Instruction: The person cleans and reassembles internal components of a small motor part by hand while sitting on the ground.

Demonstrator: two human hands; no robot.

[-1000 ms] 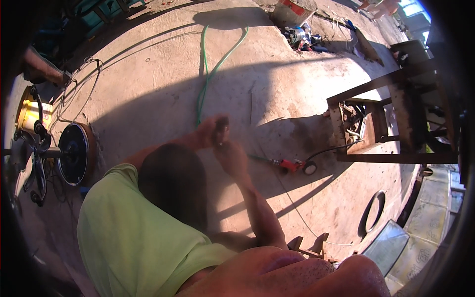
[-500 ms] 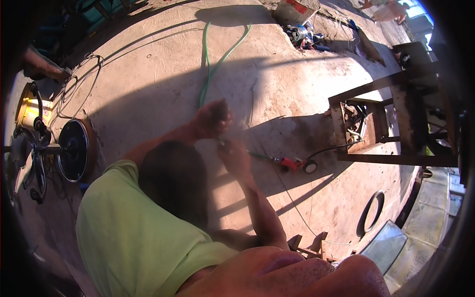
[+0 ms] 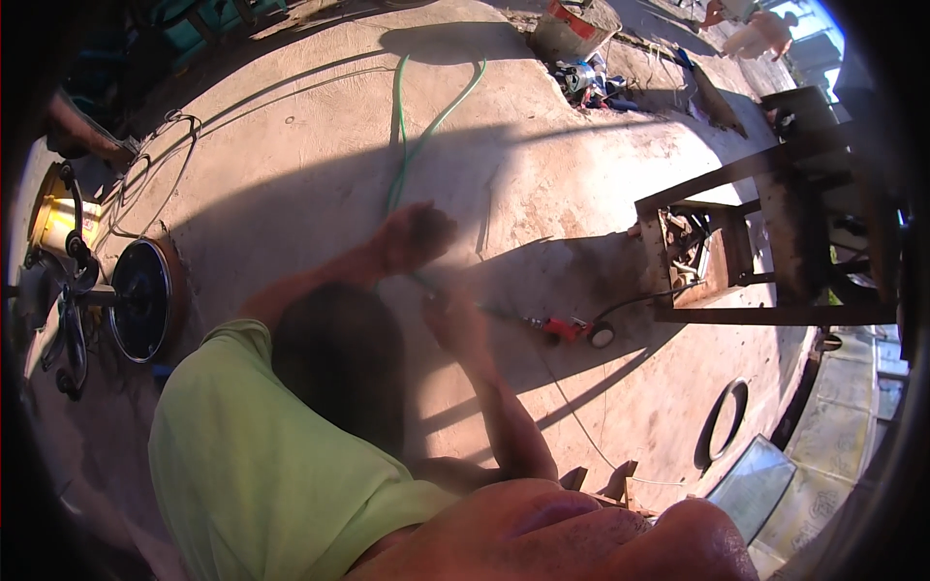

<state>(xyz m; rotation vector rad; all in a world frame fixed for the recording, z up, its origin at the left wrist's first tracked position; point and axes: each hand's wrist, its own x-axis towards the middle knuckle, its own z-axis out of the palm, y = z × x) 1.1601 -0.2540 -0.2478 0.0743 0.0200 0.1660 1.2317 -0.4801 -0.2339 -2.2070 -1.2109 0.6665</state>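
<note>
Green hose (image 3: 397, 184) near left hand (image 3: 415, 237) and right hand (image 3: 457, 318); far bucket (image 3: 573, 35), contents indistinct. Both extend forward, just apart; grips cannot be told.

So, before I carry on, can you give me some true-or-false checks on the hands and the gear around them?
1. The right hand is gripping the red tool. False: the tool lies on the floor, apart from that hand.
2. The left hand is higher in the picture than the right. True.
3. The green hose is wound around the metal frame. False: it lies on the floor in the upper middle, and the frame is at the right.
4. The black ring is in the right half of the picture. True.
5. The yellow container is near the right edge. False: it is near the left edge.
</note>
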